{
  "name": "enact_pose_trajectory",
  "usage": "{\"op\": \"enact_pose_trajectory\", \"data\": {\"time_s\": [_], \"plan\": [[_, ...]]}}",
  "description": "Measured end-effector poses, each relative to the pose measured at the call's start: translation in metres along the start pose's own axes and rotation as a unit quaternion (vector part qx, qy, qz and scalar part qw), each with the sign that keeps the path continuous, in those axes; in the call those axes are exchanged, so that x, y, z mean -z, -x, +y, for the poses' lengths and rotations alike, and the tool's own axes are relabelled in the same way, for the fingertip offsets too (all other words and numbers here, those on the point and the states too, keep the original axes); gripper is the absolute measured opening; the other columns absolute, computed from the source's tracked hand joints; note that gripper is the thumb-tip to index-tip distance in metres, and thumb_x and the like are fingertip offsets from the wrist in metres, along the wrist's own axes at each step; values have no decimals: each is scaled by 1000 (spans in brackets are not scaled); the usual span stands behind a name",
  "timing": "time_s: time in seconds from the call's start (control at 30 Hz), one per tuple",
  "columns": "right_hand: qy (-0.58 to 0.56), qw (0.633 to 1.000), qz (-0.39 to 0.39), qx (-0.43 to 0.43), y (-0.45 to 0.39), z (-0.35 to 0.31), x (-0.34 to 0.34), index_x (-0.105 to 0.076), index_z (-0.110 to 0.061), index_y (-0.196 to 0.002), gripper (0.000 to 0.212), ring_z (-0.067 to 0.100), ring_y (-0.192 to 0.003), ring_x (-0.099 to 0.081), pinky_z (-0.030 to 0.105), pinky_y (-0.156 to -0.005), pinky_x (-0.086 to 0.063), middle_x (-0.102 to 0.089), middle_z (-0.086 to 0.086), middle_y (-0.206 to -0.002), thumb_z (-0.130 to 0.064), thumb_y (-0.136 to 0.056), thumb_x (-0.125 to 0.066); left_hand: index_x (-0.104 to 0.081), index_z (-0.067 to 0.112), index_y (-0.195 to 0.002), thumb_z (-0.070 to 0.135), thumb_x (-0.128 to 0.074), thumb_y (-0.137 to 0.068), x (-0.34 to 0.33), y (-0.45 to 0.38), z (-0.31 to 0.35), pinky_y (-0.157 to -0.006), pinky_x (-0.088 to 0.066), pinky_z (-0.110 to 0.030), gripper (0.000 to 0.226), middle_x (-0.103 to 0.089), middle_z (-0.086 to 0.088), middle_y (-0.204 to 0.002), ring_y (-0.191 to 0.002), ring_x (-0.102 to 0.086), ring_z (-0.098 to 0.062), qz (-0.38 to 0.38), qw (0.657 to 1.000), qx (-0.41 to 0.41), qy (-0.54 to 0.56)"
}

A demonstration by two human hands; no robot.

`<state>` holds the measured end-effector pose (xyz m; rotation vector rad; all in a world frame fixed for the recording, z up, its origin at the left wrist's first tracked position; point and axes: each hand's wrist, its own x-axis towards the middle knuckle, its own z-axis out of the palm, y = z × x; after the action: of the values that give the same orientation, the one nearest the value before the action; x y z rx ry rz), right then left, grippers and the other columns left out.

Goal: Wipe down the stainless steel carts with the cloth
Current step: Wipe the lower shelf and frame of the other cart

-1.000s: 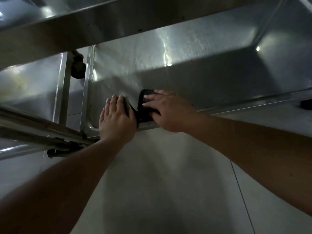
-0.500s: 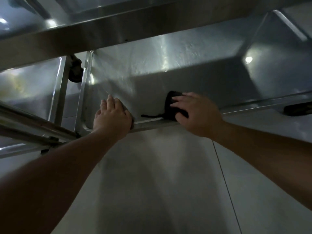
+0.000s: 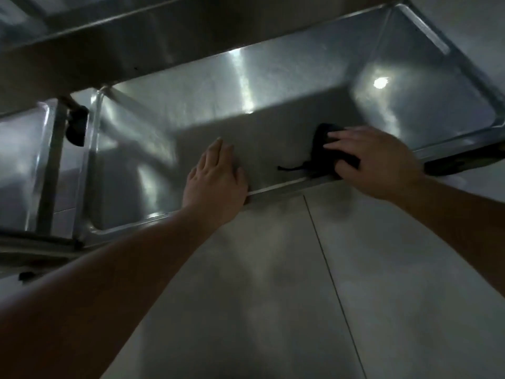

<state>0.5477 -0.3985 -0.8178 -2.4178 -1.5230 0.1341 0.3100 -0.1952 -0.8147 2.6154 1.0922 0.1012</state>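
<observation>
Overall, the scene is dim and lit only by reflections. A stainless steel cart shelf (image 3: 273, 105) fills the upper half of the view; its brushed surface is crossed by a pale streak near the far middle and a small bright spot at the far right. A raised lip (image 3: 278, 190) runs along its near edge, and rounded corners are seen at the left and at the far right. An upper shelf edge (image 3: 164, 45) is seen across the top of the frame, blurred. At the far left a black caster wheel (image 3: 78, 127) is seen beside an upright steel post (image 3: 50, 170), with a second steel surface (image 3: 19, 165) further left. A pale tiled floor (image 3: 246, 296) is seen below the lip, crossed by one dark grout line (image 3: 328, 269).

The cloth (image 3: 322, 149) is black and bunched, lying on the shelf just inside the near lip, right of centre. A thin dark strand (image 3: 289, 168) trails from it toward the left. Much of it is covered by the right hand (image 3: 377, 160), whose fingers are laid over it and pressed down on top. The left hand (image 3: 216, 176) is laid flat on the shelf at the near lip, fingers together and extended, apart from the cloth and holding nothing.
</observation>
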Motion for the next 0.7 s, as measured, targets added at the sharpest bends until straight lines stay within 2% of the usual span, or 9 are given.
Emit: {"op": "enact_pose_trajectory", "data": {"time_s": [0.1,0.17,0.27,0.33,0.4,0.5,0.57,0.63,0.7], "plan": [[21,996,42,-81,16,68,20,-69,-23,-137,60,35,-134,-56,52,-115,-43,-61,1,-150,-51,-91,-42,-26,28,-165,46,-39,-107,-15,-4,28,-128,-16,-41,62,-15,2,-176,-162,-14,-20,-7,999,-27,19],[48,981,75,-170,22,109,33,-69,-19,-134,57,41,-126,-59,55,-110,-47,-64,10,-144,-47,-94,-40,-24,28,-166,49,-36,-108,-25,-8,43,-129,-10,-41,62,-13,2,-177,-163,-9,-19,-8,999,-32,18],[84,929,84,-351,11,138,44,-64,-5,-116,58,47,-112,-60,59,-102,-49,-63,25,-124,-43,-94,-26,-20,27,-167,54,-31,-108,-39,-10,51,-130,-2,-41,66,-10,0,-178,-164,-2,-19,-3,1000,-18,-2],[91,900,83,-418,-7,122,41,-63,-3,-121,56,46,-121,-57,57,-106,-45,-58,25,-131,-38,-95,-26,-22,27,-166,60,-28,-105,-44,-9,51,-131,-2,-40,70,-13,1,-177,-164,-3,-19,4,1000,-7,-19],[76,921,68,-376,-22,83,30,-63,-8,-131,52,42,-129,-54,53,-109,-43,-54,17,-143,-36,-98,-32,-25,27,-165,64,-25,-102,-48,-9,50,-131,-3,-40,74,-18,1,-176,-163,-8,-19,15,999,-3,-29],[-6,990,11,-138,-39,10,5,-65,-19,-139,56,34,-139,-50,45,-115,-41,-52,5,-156,-39,-93,-41,-31,26,-163,64,-28,-101,-50,-8,50,-132,-10,-42,74,-26,-1,-174,-162,-15,-21,35,999,-9,-40],[-44,998,-53,1,-51,-27,-10,-62,-28,-145,59,26,-149,-40,42,-122,-33,-47,-4,-162,-42,-92,-43,-37,22,-161,59,-31,-100,-50,-7,50,-131,-16,-43,72,-34,-4,-170,-161,-21,-24,51,997,-13,-55],[-51,995,-63,57,-72,-38,-15,-59,-33,-148,55,21,-153,-35,41,-123,-30,-45,-9,-163,-43,-95,-44,-39,21,-159,57,-32,-98,-49,-6,52,-131,-17,-44,72,-34,-4,-170,-161,-21,-24,48,997,-8,-64],[-33,997,-53,51,-101,-25,-13,-57,-33,-150,52,22,-153,-35,41,-124,-29,-42,-8,-165,-42,-99,-48,-37,24,-161,59,-33,-97,-47,-5,52,-131,-13,-41,73,-30,0,-172,-162,-17,-20,44,997,-1,-63]]}}
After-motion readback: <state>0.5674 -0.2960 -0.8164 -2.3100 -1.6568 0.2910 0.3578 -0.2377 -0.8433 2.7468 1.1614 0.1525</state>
